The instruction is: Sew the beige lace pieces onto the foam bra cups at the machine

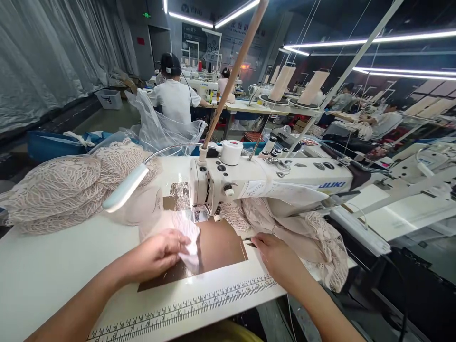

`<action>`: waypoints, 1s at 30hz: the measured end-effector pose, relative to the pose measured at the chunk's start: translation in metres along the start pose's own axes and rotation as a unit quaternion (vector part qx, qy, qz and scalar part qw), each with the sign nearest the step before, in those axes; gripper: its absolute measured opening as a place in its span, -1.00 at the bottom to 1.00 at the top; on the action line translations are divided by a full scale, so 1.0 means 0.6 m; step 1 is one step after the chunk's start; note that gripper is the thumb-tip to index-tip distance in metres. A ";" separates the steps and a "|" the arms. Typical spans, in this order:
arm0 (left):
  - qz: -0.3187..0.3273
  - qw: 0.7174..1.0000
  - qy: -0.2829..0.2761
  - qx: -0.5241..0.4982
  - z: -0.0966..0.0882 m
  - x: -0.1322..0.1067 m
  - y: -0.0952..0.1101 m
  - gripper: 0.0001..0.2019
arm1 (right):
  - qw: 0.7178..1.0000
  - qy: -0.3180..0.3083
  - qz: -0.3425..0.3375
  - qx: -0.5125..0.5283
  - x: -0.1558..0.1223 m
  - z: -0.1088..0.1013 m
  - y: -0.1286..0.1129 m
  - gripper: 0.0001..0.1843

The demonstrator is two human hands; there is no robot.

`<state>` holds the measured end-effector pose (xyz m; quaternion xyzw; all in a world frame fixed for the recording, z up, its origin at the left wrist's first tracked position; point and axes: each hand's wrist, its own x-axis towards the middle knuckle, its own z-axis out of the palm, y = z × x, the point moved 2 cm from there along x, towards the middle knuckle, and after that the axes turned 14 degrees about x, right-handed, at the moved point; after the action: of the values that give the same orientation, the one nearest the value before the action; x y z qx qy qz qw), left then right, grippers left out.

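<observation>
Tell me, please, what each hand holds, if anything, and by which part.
The left hand holds pale fabric by its near end. The right hand seems to pinch a small dark item; by which part cannot be told.

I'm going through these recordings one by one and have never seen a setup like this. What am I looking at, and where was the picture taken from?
There is no robot here: you see a person's two bare hands. The single picture comes from a camera worn on the head, looking forward and down. The large white machine is a sewing machine, set on a pale table with a ruler marked along its front edge. Pale cloth is in the grip of the left hand, over a brown panel. The right hand seems to pinch a small dark tool, too small to name surely. Lace fabric is heaped at the left, and more lies at the right.
</observation>
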<state>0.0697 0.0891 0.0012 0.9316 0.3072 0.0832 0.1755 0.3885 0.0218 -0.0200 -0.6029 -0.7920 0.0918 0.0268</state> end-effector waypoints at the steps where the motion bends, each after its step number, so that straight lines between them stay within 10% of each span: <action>1: 0.013 0.999 -0.026 -0.036 -0.002 -0.011 0.022 -0.69 | 1.000 -0.003 -0.011 0.001 -0.002 0.004 0.004 -0.47; 5: 0.008 0.997 -0.033 -0.064 -0.006 -0.042 0.062 -0.61 | 0.999 0.004 -0.049 0.012 -0.002 0.011 0.011 -0.47; 11: -0.140 0.987 0.069 -0.023 -0.009 -0.020 -0.027 -0.49 | 0.998 0.028 -0.053 0.023 0.000 0.023 0.024 -0.45; 17: -0.232 0.955 0.013 -0.185 0.011 0.009 -0.067 -0.35 | 0.988 0.068 -0.059 0.127 -0.023 -0.002 0.026 -0.49; 30: -0.221 0.862 -0.021 -0.456 0.038 0.003 -0.044 -0.68 | 0.890 0.024 -0.065 0.450 0.090 -0.005 -0.135 -0.63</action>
<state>0.0627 0.1037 -0.0297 0.6570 0.4292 0.1531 0.6006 0.2973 0.0530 -0.0061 -0.4752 -0.7024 0.4219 0.3206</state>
